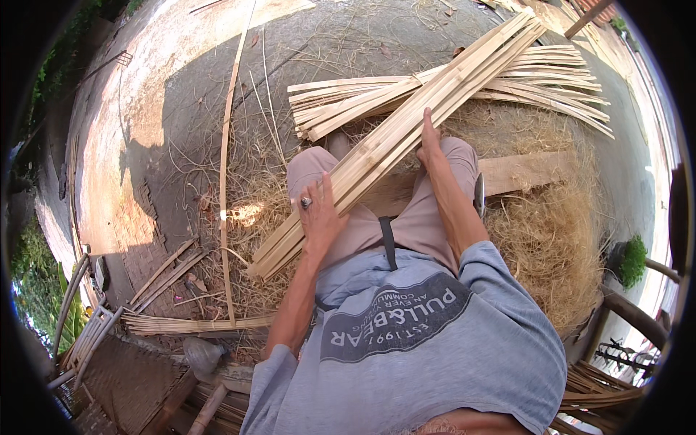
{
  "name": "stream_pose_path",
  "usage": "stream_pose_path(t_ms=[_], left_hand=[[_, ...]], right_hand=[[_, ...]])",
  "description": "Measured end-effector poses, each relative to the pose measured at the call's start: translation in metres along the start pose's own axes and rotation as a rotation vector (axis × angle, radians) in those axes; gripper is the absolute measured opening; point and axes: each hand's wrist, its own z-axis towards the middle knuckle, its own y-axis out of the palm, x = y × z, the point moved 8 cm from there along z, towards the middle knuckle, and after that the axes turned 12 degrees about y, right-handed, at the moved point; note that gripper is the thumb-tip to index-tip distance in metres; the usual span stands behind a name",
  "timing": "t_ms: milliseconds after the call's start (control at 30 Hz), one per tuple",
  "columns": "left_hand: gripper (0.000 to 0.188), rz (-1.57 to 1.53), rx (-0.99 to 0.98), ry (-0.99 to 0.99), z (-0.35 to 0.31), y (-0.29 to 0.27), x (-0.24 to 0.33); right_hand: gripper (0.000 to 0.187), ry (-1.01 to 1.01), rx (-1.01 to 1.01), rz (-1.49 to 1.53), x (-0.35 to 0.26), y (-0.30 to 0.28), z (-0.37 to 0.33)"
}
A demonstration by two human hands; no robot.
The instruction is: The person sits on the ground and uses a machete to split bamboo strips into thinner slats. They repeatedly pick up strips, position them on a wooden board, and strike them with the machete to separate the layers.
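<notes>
A long bundle of pale, flat bamboo strips (406, 130) lies slantwise across my lap, its far end up to the right and its near end by my left thigh. My left hand (321, 220), with a ring on one finger, grips the bundle near its lower end. Farther up, my right hand (431, 139) holds the bundle's right edge; some of its fingers are hidden beneath the strips. Beyond my knees, a second group of bamboo strips (333, 98) rests crosswise, pinched in toward its middle and fanned out at the ends. The held bundle passes over it.
A wooden board (529, 174) extends right from under my legs, beside a heap of fine shavings (544, 239). One long strip (227, 159) runs lengthwise at my left. More strips (196, 324) and a clear plastic bag (203, 354) lie at lower left.
</notes>
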Motion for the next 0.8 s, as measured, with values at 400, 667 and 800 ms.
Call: stream_pose_path(t_ms=[400, 667, 800], left_hand=[[0.088, -0.813, 0.512, -0.696, -0.127, -0.067, -0.146], [0.094, -1.468, 0.612, -1.023, -0.226, 0.01, -0.173], [0.09, -1.614, 0.517, -0.968, -0.179, 0.023, -0.14]], right_hand=[[0.073, -0.588, 0.376, -0.697, -0.046, -0.009, -0.068], [0.04, -0.985, -0.269, -1.648, 0.038, 0.1, -0.152], [0.046, -1.053, -0.275, -1.811, 0.065, 0.097, -0.149]])
